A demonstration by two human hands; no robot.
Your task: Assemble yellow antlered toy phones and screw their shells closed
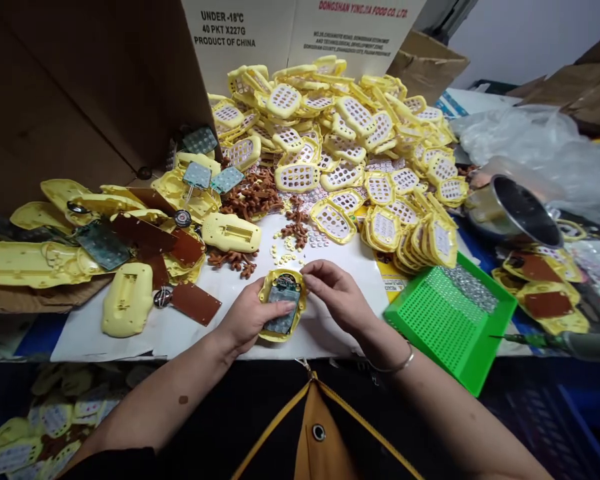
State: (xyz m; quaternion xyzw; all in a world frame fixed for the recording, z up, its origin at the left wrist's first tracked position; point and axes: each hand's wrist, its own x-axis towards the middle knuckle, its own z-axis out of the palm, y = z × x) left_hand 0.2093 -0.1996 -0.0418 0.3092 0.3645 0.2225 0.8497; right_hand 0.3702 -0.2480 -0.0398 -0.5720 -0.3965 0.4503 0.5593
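Near the front of the white work surface, my left hand (253, 310) grips a yellow plastic shell (267, 335) with a circuit board (281, 308) inside. The left thumb lies flat across the board. At the shell's upper right edge is my right hand (337, 290), thumb and index finger pinched together; whatever is between them is too small to make out. Just beyond the shell lie small yellow pieces (286, 253) and brown branching parts (296, 227). To the left rests a yellow back shell (127, 300) beside a brown board (197, 303).
A large heap of yellow shells with white keypads (330, 133) fills the back. On the right sit a green basket (430, 320) of small metal pieces, a metal bowl (510, 210) and a screwdriver-like tool (580, 343). A cardboard box (95, 87) stands at left.
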